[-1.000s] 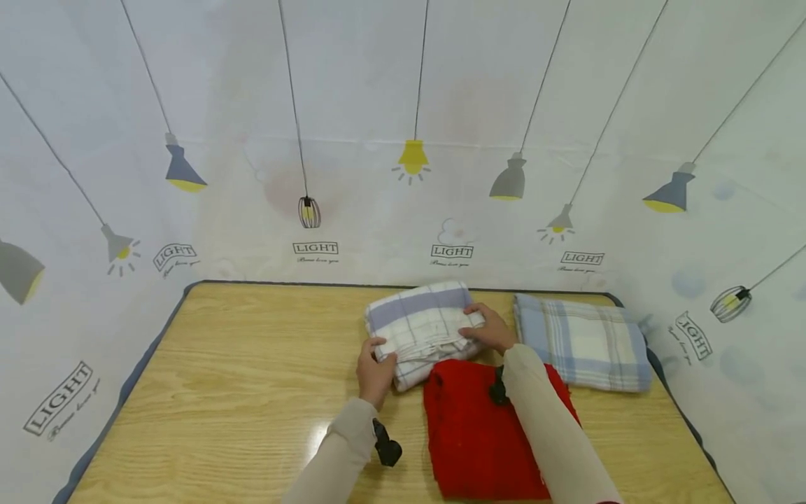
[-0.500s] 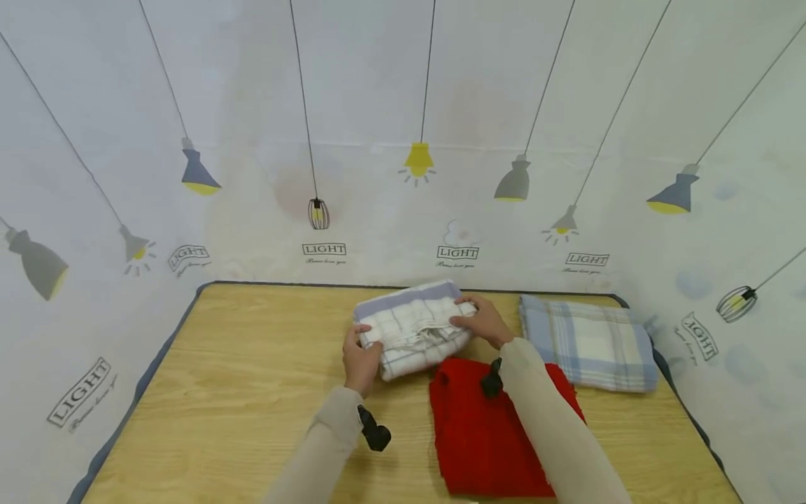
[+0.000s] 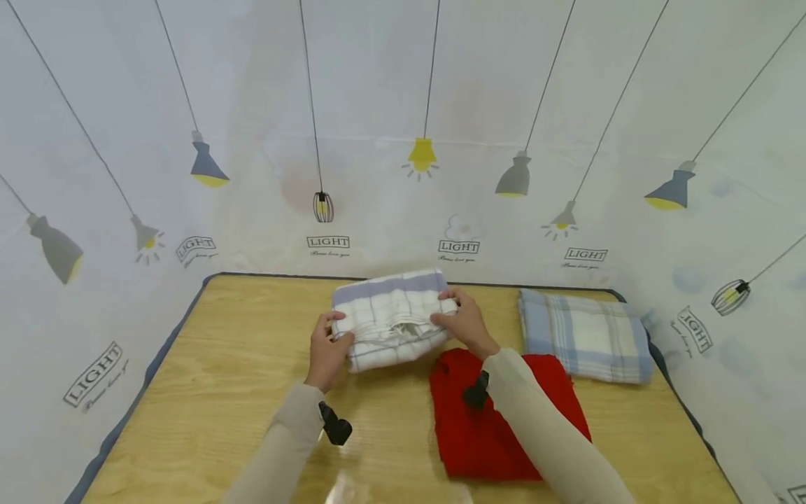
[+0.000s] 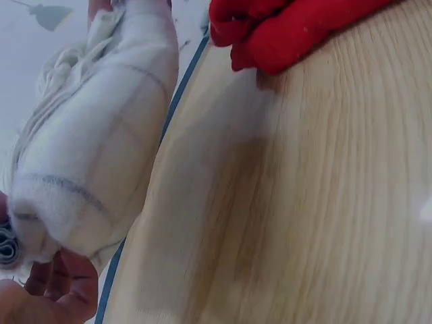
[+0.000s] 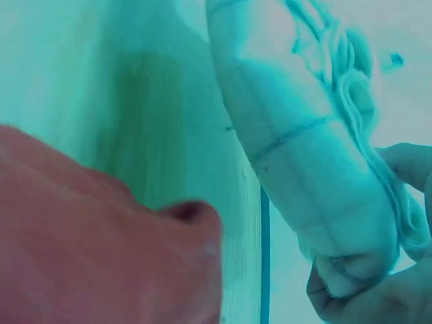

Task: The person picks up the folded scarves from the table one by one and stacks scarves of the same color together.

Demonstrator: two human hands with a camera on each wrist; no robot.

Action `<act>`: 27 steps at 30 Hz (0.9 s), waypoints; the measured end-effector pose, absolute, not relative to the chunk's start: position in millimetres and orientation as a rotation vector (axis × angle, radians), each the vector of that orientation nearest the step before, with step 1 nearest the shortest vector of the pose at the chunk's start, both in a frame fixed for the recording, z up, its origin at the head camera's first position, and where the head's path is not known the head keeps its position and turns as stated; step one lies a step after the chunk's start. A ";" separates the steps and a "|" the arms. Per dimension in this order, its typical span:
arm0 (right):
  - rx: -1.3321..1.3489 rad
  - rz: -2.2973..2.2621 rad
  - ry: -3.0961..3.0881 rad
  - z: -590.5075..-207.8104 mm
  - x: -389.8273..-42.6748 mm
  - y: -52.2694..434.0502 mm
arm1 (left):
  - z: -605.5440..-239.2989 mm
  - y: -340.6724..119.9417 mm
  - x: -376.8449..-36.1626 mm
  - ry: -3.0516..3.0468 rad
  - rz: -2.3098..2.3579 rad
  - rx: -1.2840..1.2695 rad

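A folded white plaid scarf (image 3: pixel 384 308) with a lavender band and fringe is held between both hands at the middle back of the head view. My left hand (image 3: pixel 327 353) grips its left end, with the thumb on the near side. At the other end, my right hand (image 3: pixel 469 325) pinches the folded edge. In the left wrist view, the scarf (image 4: pixel 101 148) is off the tabletop, over a shadow on the wood. Fringe threads show along one side of the scarf (image 5: pixel 304 142) in the right wrist view.
A folded red scarf (image 3: pixel 462 441) lies on the wooden table (image 3: pixel 239 364), partly under the right forearm. A blue and cream plaid scarf (image 3: pixel 588 336) lies folded at the back right. A lamp-printed cloth (image 3: pixel 378 84) hangs behind the table.
Both hands have carried the white plaid scarf leftward, away from the blue plaid scarf, and it has risen from the table. The red and blue plaid scarves stay put.
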State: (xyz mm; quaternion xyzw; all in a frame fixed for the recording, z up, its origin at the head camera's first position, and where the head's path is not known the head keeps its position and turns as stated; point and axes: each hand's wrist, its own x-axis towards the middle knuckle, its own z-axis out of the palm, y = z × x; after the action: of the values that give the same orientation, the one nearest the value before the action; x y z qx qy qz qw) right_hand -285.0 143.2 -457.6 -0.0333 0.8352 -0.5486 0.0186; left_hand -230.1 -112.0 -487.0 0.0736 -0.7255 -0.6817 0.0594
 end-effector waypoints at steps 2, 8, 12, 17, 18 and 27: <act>-0.096 -1.679 2.627 -455.2 -276.5 136.9 | -486.0 -118.7 -226.6 -2.207 -2.061 0.200; -0.101 -1.642 2.651 -453.1 -255.7 123.5 | -481.8 -138.7 -213.6 -2.214 -2.086 0.182; -0.093 -1.650 2.650 -454.2 -242.9 113.3 | -478.6 -152.8 -206.1 -2.238 -2.096 0.165; -0.099 -1.696 2.613 -460.1 -225.0 99.7 | -478.2 -172.6 -198.0 -2.355 -2.058 0.128; -0.103 -1.709 2.605 -462.0 -221.4 97.3 | -478.8 -176.5 -196.6 -2.377 -2.047 0.114; -0.174 -1.695 2.679 -470.7 -196.1 74.4 | -484.6 -203.4 -185.0 -2.392 -1.975 0.081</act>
State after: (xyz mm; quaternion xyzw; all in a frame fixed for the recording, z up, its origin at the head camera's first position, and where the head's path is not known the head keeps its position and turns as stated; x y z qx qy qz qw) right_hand -196.1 74.4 -470.7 -0.0547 0.8436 -0.5339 -0.0167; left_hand -185.0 -203.4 -484.6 0.0260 -0.7707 -0.6363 0.0192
